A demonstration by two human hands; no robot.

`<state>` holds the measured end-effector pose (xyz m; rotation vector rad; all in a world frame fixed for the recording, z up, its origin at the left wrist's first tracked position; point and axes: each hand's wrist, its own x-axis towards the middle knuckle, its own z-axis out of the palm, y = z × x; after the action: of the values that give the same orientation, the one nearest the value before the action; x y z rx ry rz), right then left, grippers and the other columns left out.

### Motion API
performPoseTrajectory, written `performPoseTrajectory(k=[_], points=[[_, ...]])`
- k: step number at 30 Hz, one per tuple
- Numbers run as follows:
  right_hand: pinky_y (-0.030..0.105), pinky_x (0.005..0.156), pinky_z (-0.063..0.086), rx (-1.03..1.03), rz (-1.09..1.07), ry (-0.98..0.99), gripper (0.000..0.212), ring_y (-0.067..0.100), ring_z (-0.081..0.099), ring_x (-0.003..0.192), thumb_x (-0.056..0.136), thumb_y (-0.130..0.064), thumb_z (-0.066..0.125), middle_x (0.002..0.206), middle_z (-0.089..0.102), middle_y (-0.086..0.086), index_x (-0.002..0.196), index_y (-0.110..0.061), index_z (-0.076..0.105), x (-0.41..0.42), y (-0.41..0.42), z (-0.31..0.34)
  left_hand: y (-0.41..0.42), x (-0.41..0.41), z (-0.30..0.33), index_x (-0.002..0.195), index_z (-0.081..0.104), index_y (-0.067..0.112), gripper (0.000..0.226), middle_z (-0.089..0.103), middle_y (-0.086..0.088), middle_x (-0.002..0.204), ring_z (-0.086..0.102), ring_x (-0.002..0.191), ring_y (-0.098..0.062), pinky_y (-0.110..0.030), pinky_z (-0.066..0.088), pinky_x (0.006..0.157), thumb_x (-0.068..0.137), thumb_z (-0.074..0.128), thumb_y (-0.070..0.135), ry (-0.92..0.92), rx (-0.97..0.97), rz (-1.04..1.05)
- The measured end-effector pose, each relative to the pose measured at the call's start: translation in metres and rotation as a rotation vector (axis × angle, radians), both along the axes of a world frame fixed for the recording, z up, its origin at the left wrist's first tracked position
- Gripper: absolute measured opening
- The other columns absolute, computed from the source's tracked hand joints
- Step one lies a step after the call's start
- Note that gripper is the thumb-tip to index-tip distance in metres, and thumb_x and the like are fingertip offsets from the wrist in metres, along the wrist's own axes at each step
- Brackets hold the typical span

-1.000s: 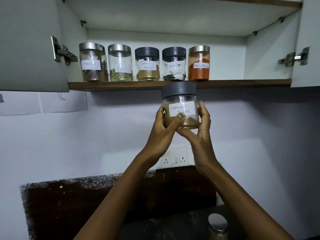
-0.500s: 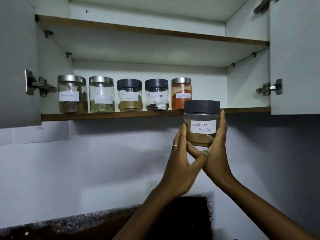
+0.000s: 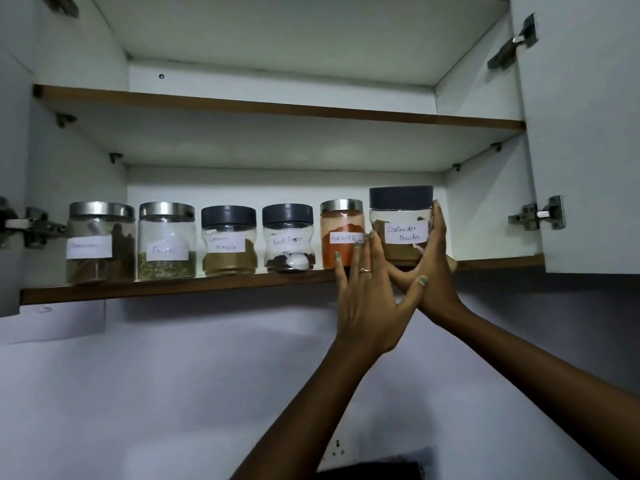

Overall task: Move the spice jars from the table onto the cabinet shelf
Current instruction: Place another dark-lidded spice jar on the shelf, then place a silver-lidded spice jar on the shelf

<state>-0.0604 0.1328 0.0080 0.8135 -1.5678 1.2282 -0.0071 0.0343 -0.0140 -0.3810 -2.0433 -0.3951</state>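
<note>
**Coriander jar at the shelf's right end**

I hold the coriander powder jar (image 3: pixel 401 226) between both hands at the right end of the lower cabinet shelf (image 3: pixel 173 287), just beside the red chilli powder jar (image 3: pixel 341 233). My right hand (image 3: pixel 433 271) curls round its right side and base. My left hand (image 3: pixel 367 299) has straight, slightly spread fingers against its left side. Four more jars stand in a row to the left.

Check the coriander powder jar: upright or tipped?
Upright. The coriander powder jar has its dark lid level on top and label square, at the lower shelf edge, between left hand and right hand.
</note>
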Motion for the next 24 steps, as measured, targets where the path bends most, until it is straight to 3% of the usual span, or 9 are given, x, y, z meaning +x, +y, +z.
performPoseTrajectory(k=[4, 7, 10, 13, 24], points=[[0.056, 0.111, 0.023, 0.064, -0.097, -0.056, 0.117, 0.004, 0.021, 0.134, 0.062, -0.053, 0.068, 0.157, 0.011, -0.003, 0.148, -0.024, -0.005, -0.027, 0.005, 0.007, 0.006, -0.024, 0.006, 0.149, -0.014, 0.015, 0.087, -0.01, 0.0, 0.16, -0.016, 0.145, -0.011, -0.026, -0.034, 0.099, 0.086, 0.012, 0.07, 0.029, -0.037, 0.096], [0.048, 0.11, 0.017, 0.116, -0.171, -0.1, 0.117, 0.012, 0.029, 0.135, 0.061, -0.058, 0.063, 0.157, 0.014, 0.001, 0.149, -0.021, -0.005, -0.045, 0.01, 0.009, 0.009, -0.036, 0.002, 0.15, -0.01, 0.016, 0.095, -0.007, 0.001, 0.16, -0.019, 0.143, -0.011, -0.029, -0.034, 0.1, 0.075, -0.005, 0.074, 0.046, -0.066, 0.156], [0.05, 0.111, 0.016, 0.163, -0.163, -0.197, 0.119, 0.025, 0.032, 0.137, 0.06, -0.063, 0.059, 0.155, 0.023, 0.004, 0.148, -0.024, -0.011, -0.063, 0.013, 0.008, 0.008, -0.049, -0.007, 0.152, 0.01, 0.013, 0.096, 0.011, -0.002, 0.159, -0.015, 0.14, -0.012, -0.035, -0.031, 0.109, 0.078, -0.006, 0.073, 0.094, -0.106, 0.222], [0.048, 0.111, 0.01, 0.226, -0.232, -0.276, 0.117, 0.025, 0.031, 0.138, 0.067, -0.069, 0.059, 0.153, 0.027, 0.004, 0.148, -0.022, -0.013, -0.077, 0.013, 0.005, 0.005, -0.062, -0.013, 0.144, 0.037, 0.009, 0.089, 0.036, -0.006, 0.151, 0.007, 0.143, -0.018, -0.041, -0.012, 0.115, 0.088, 0.004, 0.071, 0.117, -0.143, 0.295], [0.041, 0.112, 0.01, 0.3, -0.36, -0.214, 0.105, 0.023, 0.028, 0.137, 0.081, -0.064, 0.052, 0.148, 0.03, 0.008, 0.148, -0.014, -0.011, -0.082, 0.02, -0.006, 0.006, -0.078, -0.027, 0.15, 0.023, 0.012, 0.091, 0.021, -0.003, 0.157, 0.001, 0.147, -0.019, -0.038, -0.016, 0.116, 0.086, 0.001, 0.074, 0.134, -0.179, 0.353]])
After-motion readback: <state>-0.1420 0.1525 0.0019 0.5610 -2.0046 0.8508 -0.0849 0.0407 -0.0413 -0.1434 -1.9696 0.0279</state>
